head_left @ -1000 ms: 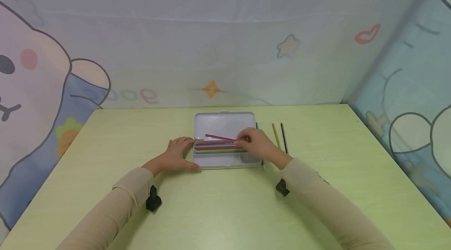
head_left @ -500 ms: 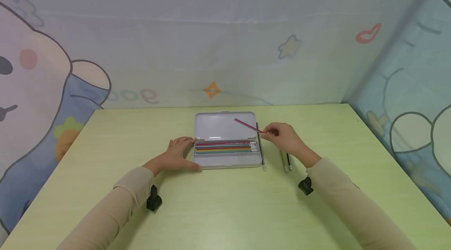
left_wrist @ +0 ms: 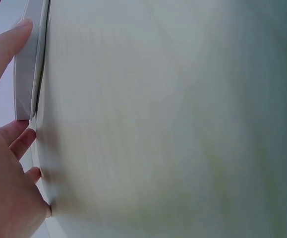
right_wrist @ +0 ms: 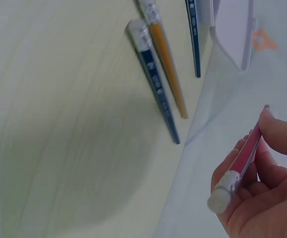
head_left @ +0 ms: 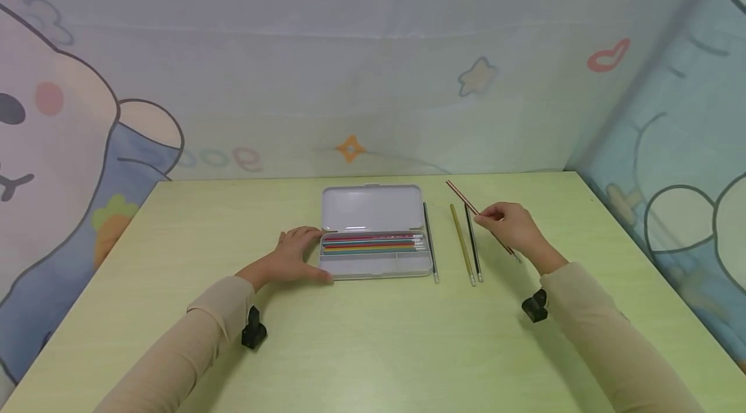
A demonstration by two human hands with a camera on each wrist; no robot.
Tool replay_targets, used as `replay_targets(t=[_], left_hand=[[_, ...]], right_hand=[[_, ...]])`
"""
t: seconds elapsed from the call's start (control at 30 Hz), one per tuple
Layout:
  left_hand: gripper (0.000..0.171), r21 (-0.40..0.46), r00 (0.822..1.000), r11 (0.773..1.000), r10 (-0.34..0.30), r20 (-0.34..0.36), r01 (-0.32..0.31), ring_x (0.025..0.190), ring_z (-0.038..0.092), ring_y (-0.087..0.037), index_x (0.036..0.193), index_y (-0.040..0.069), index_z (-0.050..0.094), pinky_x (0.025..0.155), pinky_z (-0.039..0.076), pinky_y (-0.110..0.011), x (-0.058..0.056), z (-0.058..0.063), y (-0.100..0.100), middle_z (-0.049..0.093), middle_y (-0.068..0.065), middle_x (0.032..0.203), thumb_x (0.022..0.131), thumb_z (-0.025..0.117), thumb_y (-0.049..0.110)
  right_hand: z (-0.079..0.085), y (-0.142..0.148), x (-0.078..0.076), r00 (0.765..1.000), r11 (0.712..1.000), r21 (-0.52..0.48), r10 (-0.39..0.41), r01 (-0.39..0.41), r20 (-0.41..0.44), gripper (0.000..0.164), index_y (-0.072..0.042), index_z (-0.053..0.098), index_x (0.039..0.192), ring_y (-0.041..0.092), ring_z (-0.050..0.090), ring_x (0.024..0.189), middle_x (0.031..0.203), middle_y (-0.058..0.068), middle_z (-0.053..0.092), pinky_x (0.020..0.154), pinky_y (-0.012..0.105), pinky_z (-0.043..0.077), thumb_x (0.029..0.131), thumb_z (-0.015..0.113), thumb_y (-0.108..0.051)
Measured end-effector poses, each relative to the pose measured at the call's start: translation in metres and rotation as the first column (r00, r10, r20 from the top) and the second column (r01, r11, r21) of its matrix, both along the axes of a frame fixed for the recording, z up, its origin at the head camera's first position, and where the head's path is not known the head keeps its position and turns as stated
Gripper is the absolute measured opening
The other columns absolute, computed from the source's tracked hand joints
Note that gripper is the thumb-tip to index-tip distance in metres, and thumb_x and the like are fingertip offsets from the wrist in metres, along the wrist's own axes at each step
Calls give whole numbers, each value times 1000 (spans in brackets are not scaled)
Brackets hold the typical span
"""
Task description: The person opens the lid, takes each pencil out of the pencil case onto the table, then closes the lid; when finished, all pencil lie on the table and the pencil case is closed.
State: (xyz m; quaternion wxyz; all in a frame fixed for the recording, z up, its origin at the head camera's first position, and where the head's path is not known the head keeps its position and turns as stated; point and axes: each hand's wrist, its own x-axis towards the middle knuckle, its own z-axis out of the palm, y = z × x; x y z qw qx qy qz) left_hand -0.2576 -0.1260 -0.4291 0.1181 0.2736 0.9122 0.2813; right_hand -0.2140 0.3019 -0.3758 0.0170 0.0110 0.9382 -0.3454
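My right hand (head_left: 513, 226) pinches a red pencil (head_left: 460, 196) between thumb and fingers, held slanted above the table to the right of the other loose pencils. In the right wrist view its white eraser end (right_wrist: 221, 197) points toward the camera. My left hand (head_left: 287, 264) rests against the left end of a white pencil case (head_left: 358, 265), thumb along the front edge and fingers spread at the back corner. The left wrist view shows the thumb (left_wrist: 14, 39) pressed to the case's side. Several coloured pencils (head_left: 370, 245) lie in the case's rear compartment.
The case's lid (head_left: 373, 207) lies tipped back. A dark pencil (head_left: 430, 241) lies along the case's right end. Farther right, a yellow pencil (head_left: 462, 243) and another dark pencil (head_left: 473, 245) lie side by side on the table (head_left: 373, 342). A printed cloth (head_left: 350, 76) hangs behind.
My right hand has lifted the red pencil away from the case and carried it rightward past the yellow and dark pencils. My left hand has stayed at the case.
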Motion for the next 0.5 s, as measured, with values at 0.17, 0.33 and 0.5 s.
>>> replay_targets(t=[0.17,0.33,0.5], left_hand=[[95,1,1000,1000,-1,1,1,139,20,-47,142,3,40,109,3,-70,0,1,-1,36,-21,146,69,84,46],[96,3,1000,1000,-5,5,5,139,19,-46,143,3,40,109,3,-70,0,0,-1,35,-21,147,69,83,47],[97,2,1000,1000,-7,4,7,140,18,-46,143,3,39,109,2,-70,-1,0,-1,35,-21,147,69,83,47]], right_hand=[[-4,13,1,999,999,-9,-44,44,28,44,8,58,119,31,59,94,113,25,60,77,40,51,99,55,-30],[-5,19,1,995,996,-23,-81,82,53,46,11,56,121,31,59,93,116,28,58,73,36,52,99,54,-29],[-7,22,0,989,991,-60,-117,123,94,47,11,55,122,22,60,81,108,24,60,67,32,54,99,54,-30]])
